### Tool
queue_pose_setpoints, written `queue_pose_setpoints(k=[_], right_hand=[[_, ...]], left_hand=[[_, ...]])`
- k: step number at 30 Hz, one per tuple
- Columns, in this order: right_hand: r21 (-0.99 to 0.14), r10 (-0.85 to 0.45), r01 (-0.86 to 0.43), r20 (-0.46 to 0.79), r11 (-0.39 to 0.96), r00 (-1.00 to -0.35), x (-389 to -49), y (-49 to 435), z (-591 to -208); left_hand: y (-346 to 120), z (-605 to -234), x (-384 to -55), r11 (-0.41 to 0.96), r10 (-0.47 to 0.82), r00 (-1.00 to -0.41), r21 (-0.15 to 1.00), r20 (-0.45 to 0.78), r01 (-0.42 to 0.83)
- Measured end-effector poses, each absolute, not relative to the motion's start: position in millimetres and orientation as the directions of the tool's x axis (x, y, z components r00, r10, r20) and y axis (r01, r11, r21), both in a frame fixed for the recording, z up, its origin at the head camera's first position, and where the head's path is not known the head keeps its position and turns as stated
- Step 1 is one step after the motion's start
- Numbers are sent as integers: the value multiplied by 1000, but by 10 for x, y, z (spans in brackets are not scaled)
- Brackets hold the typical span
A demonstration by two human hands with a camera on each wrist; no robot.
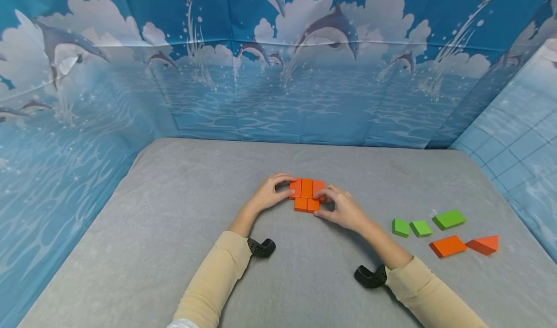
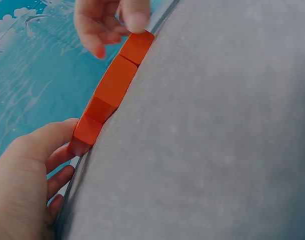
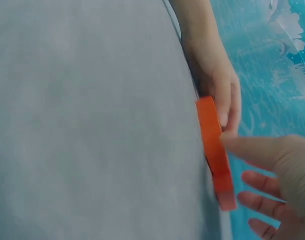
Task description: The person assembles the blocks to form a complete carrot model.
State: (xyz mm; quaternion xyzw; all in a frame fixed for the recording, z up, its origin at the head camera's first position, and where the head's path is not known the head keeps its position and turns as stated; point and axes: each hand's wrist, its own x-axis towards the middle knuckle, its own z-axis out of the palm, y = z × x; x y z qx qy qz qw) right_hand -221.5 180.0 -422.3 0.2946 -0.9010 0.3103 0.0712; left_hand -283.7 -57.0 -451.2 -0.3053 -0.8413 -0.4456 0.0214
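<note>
Several orange and red-orange blocks lie together on the grey table in the head view. Three stand side by side in the far row, with the middle block (image 1: 306, 188) between a left block (image 1: 296, 186) and a right block (image 1: 319, 185). Two smaller ones, a near-left block (image 1: 300, 204) and a near-right block (image 1: 312, 205), sit against them. My left hand (image 1: 269, 192) holds the left block between thumb and index finger. My right hand (image 1: 344, 209) pinches the near-right block, thumb at its near corner; the other fingers hang loose, partly hidden.
To the right lie two small green blocks (image 1: 401, 227) (image 1: 421, 228), a longer green block (image 1: 449, 219), an orange block (image 1: 448, 246) and a red-orange triangular block (image 1: 484, 245). A blue dolphin-print curtain (image 1: 270, 110) hangs behind the grey table (image 1: 143, 231).
</note>
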Motion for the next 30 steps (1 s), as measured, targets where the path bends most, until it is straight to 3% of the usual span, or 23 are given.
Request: queue_pose_setpoints(k=[5, 9, 30], right_hand=[[-577, -455, -595, 386, 559, -802, -2208, 1968, -4083], [-576, -401, -566, 399, 590, -824, -2154, 2230, -3958], [-548, -279, -379, 260, 746, -925, -1499, 3814, -3962]], left_hand=[[-573, -4518, -2838, 419, 496, -814, 738, 302, 529], [-578, -4527, -2846, 416, 496, -815, 741, 301, 527], [-574, -4536, -2851, 427, 498, -816, 735, 295, 527]])
